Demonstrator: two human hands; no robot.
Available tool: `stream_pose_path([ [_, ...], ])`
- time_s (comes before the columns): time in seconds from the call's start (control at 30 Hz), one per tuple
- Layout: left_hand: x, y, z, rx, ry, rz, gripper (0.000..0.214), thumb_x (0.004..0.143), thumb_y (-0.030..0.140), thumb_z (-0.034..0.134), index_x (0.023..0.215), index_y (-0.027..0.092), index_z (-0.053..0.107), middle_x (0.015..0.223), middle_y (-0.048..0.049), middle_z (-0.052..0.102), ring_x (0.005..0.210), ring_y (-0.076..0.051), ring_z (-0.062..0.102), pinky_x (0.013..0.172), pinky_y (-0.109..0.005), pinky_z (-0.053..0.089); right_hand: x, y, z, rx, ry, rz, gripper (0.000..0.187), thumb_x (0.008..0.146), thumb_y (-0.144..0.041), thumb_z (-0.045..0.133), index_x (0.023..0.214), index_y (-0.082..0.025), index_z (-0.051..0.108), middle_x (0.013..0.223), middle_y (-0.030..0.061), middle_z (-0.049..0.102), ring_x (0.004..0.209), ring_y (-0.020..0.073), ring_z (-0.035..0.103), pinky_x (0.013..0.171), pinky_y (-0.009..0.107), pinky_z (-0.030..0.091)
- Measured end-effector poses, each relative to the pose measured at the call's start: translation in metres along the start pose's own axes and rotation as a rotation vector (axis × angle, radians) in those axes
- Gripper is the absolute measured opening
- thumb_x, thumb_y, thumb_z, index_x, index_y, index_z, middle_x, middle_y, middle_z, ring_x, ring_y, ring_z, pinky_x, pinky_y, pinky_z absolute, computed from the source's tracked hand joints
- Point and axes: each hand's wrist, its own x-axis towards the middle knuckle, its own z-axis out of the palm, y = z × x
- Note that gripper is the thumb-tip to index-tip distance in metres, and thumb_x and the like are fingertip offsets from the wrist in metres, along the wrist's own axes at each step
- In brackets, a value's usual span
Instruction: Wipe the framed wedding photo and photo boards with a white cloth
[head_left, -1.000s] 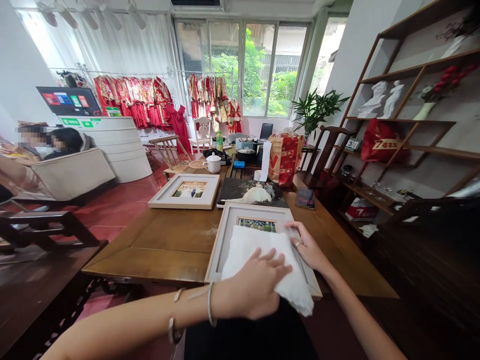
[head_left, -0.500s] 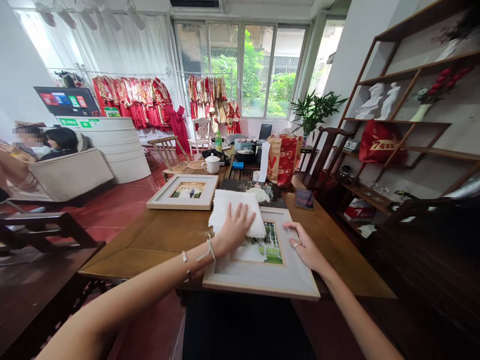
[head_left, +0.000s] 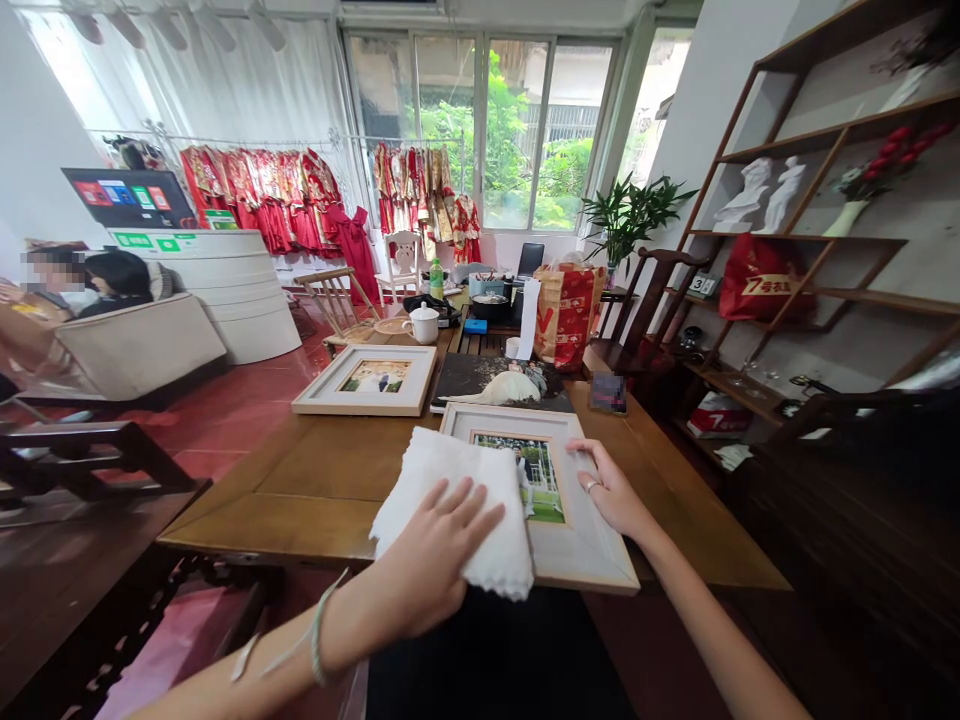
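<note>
My left hand [head_left: 442, 540] lies flat on a folded white cloth [head_left: 457, 465], fingers stretched out, pressing it over the left part of a framed photo. This pale picture frame [head_left: 585, 560] lies at the table's near edge. Its photo [head_left: 544, 485], partly hidden by the cloth, shows a person on green grass. At the frame's right border, my right hand [head_left: 611, 490] grips with bent fingers; a ring is on one finger. A second picture frame [head_left: 315, 397], also pale, lies flat farther left, with nothing touching it.
Behind the near frame, a dark photo panel [head_left: 457, 378] lies on the wooden table [head_left: 300, 480]. Farther back are a white teapot [head_left: 424, 325], a red paper bag [head_left: 566, 315] and a small blue box [head_left: 475, 326]. Shelves [head_left: 810, 145] stand right; seated people [head_left: 120, 280] are far left.
My left hand and the cloth have slid toward me and to the left, from the frame's upper part to its lower left. My right hand has stayed at the frame's right border.
</note>
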Motion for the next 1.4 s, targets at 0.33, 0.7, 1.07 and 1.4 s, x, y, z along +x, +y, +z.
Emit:
stream_pose_path([
  [0.33, -0.002, -0.026, 0.003, -0.058, 0.095, -0.006, 0.094, 0.051, 0.005, 0.044, 0.143, 0.018, 0.030, 0.149, -0.0074, 0.032, 0.140, -0.027, 0.020, 0.114, -0.051, 0.014, -0.003, -0.012, 0.008, -0.012, -0.025, -0.010, 0.036, 0.075, -0.016, 0.044, 0.109, -0.025, 0.048, 0.123, 0.0061, 0.052, 0.124, 0.0220, 0.044, 0.108, 0.042, 0.028],
  [0.7, 0.039, -0.017, -0.006, -0.179, 0.065, 0.311, 0.080, 0.057, 0.007, 0.044, 0.136, 0.020, 0.041, 0.145, -0.0031, 0.040, 0.138, -0.023, 0.025, 0.114, -0.047, 0.016, -0.004, -0.016, 0.002, -0.005, -0.021, -0.054, 0.038, 0.075, -0.014, 0.044, 0.111, -0.024, 0.048, 0.120, 0.0061, 0.053, 0.123, 0.0221, 0.045, 0.109, 0.044, 0.027],
  [1.07, -0.037, -0.020, -0.021, -0.127, 0.293, 0.048, 0.093, 0.051, 0.001, 0.039, 0.141, 0.025, 0.035, 0.147, 0.0014, 0.036, 0.137, -0.019, 0.029, 0.115, -0.043, 0.022, -0.003, -0.009, 0.006, -0.022, 0.041, -0.067, 0.044, 0.075, -0.020, 0.052, 0.118, -0.023, 0.046, 0.149, 0.0104, 0.030, 0.140, 0.0223, 0.024, 0.114, 0.045, 0.016],
  [1.4, -0.114, -0.135, 0.005, -0.074, 0.267, -0.413, 0.073, 0.063, 0.007, 0.046, 0.135, 0.024, 0.048, 0.142, -0.0044, 0.043, 0.135, -0.029, 0.033, 0.111, -0.053, 0.022, 0.012, -0.007, 0.013, 0.164, 0.221, 0.144, 0.053, 0.068, -0.029, 0.063, 0.117, -0.022, 0.046, 0.140, 0.0143, 0.044, 0.121, 0.0280, 0.053, 0.100, 0.046, 0.042],
])
